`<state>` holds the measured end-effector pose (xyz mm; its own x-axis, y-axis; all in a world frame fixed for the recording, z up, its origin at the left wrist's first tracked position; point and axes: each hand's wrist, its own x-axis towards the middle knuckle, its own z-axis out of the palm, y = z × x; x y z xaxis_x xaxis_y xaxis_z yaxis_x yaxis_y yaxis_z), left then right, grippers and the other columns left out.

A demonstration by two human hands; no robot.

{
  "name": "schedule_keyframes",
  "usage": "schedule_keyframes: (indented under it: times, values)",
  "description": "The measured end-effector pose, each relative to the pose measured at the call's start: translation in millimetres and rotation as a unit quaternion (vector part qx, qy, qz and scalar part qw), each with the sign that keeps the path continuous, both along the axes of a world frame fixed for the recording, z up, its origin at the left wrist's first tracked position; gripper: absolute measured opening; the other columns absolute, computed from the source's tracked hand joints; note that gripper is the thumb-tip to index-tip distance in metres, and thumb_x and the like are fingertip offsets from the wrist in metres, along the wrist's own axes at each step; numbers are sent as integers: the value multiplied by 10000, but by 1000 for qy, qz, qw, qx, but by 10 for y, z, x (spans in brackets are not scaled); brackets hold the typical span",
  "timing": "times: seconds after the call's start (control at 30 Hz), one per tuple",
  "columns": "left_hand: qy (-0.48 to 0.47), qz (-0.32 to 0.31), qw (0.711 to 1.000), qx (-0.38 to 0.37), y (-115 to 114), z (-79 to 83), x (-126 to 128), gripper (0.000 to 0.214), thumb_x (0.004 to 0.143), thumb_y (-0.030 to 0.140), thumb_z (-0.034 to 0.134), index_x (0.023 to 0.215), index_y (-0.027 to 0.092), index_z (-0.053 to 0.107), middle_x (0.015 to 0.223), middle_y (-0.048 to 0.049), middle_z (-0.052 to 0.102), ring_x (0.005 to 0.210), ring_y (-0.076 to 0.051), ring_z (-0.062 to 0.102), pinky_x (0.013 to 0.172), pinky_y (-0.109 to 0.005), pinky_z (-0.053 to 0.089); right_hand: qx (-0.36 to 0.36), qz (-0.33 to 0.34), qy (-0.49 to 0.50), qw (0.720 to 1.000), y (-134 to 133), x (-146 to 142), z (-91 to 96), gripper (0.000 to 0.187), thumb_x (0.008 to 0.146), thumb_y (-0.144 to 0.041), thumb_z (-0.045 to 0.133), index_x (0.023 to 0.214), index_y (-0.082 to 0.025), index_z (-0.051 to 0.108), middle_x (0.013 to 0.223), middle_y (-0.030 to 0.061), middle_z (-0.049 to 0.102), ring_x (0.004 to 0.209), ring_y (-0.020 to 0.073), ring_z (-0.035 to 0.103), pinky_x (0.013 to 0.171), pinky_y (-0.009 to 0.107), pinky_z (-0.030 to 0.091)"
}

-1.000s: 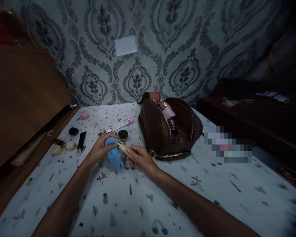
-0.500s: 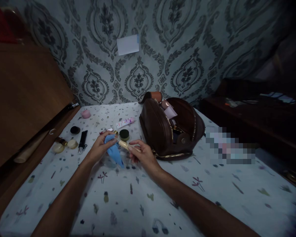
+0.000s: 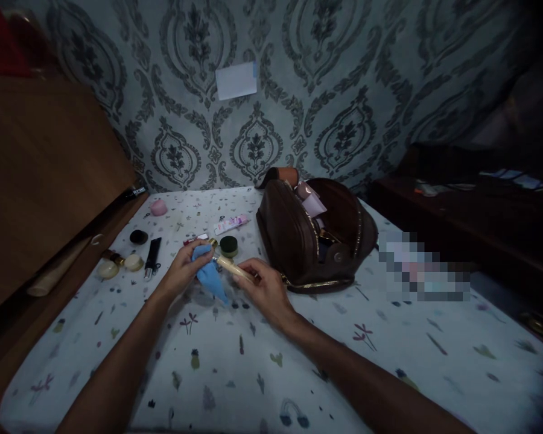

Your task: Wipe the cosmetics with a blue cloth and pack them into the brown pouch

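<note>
My left hand (image 3: 189, 264) is closed on a blue cloth (image 3: 212, 281), which hangs down from the fingers. A slim cream-coloured tube (image 3: 231, 267) with a shiny band runs from the cloth to my right hand (image 3: 265, 288), whose fingers are closed round its lower end. The tube's far end is hidden by the cloth and my left fingers; its exact kind is unclear. Just beyond the hands sit a round jar with a dark lid (image 3: 228, 246) and a white and pink squeeze tube (image 3: 230, 225).
An unzipped brown bag (image 3: 287, 235) with items inside stands right of my hands. To the left lie a black tube (image 3: 152, 258), a black cap (image 3: 138, 237), cream-coloured round pots (image 3: 133, 262) and a pink jar (image 3: 158, 208). A wooden cabinet (image 3: 49, 163) borders the left side.
My right hand has shifted its hold toward the lower end of the cream-coloured tube, so more of the tube shows. My left hand with the blue cloth has barely moved.
</note>
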<state>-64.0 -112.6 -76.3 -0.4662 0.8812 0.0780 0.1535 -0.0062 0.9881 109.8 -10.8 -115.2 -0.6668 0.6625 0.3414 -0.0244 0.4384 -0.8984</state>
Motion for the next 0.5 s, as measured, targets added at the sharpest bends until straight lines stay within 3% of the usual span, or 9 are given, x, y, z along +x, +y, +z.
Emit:
schedule_keyframes:
  times: [0.37, 0.5]
  values:
    - [-25, -13, 999, 21, -19, -5, -32, 288, 773, 436, 732, 846, 181, 622, 653, 40, 506, 520, -83, 447, 471, -197, 357, -95, 63, 7, 993, -16, -18, 1, 273, 810, -444, 633, 768, -176, 658, 607, -19, 553, 587, 127, 495, 546, 237, 370]
    - [-113, 11, 992, 52, 22, -53, 19, 331, 692, 407, 810, 837, 171, 627, 671, 41, 571, 547, -82, 513, 530, -195, 437, -211, 131, 10, 969, -28, -21, 43, 377, 786, -549, 651, 720, -180, 616, 583, -23, 567, 512, 116, 511, 502, 239, 397]
